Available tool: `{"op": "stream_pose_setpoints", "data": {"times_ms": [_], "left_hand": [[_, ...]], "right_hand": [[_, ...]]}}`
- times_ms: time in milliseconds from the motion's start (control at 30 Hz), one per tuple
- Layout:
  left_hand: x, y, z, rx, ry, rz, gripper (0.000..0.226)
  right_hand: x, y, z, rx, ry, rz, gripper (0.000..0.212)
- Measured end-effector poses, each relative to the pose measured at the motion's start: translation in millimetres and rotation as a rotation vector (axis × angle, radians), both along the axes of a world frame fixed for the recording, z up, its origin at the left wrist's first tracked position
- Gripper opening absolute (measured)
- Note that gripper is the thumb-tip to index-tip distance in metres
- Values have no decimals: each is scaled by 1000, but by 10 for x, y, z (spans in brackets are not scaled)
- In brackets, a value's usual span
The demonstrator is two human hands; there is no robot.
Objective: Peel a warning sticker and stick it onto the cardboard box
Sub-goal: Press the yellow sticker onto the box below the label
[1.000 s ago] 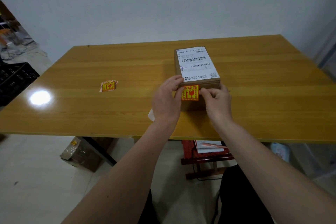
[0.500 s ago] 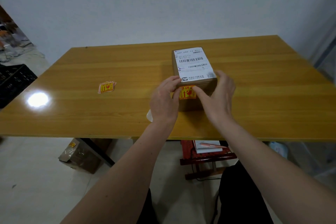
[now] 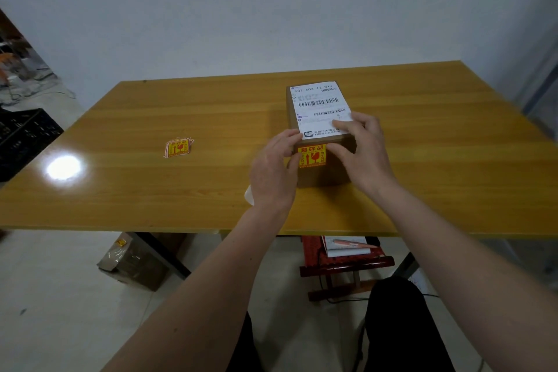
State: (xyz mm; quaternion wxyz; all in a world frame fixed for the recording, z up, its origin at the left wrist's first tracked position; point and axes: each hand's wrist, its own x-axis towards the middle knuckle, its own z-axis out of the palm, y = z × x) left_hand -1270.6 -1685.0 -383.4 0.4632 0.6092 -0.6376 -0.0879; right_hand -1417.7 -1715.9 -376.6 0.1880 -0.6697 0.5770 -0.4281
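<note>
A brown cardboard box (image 3: 324, 174) with a white shipping label on top stands on the wooden table (image 3: 181, 190), near its front edge. A yellow and red warning sticker (image 3: 312, 155) lies flat on the box's near side. My left hand (image 3: 273, 170) grips the box's near left corner, its thumb at the sticker's left edge. My right hand (image 3: 363, 154) lies over the box's near right corner, fingers on the label and thumb on the sticker's top right. A white scrap of backing paper (image 3: 248, 195) peeks from under my left hand.
A small stack of spare warning stickers (image 3: 178, 147) lies on the table to the left. A black crate (image 3: 21, 139) stands off the table's left end. Under the table are a wrapped carton (image 3: 133, 260) and a red stool (image 3: 338, 260) with papers.
The sticker went from held in front of the box to flat on its near side. My right hand moved up over the box's top corner. My left hand stayed at the left corner.
</note>
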Motion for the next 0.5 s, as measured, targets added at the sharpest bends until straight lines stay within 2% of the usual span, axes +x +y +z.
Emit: {"op": "stream_pose_setpoints", "data": {"times_ms": [200, 300, 500], "left_hand": [[-21, -18, -10, -41, 65, 14, 26], [-21, -5, -16, -35, 35, 1, 33], [2, 35, -49, -13, -36, -49, 50]], "right_hand": [[8, -11, 31, -15, 21, -5, 49], [-6, 5, -15, -50, 93, -10, 52], [-31, 16, -109, -72, 241, -15, 71]]}}
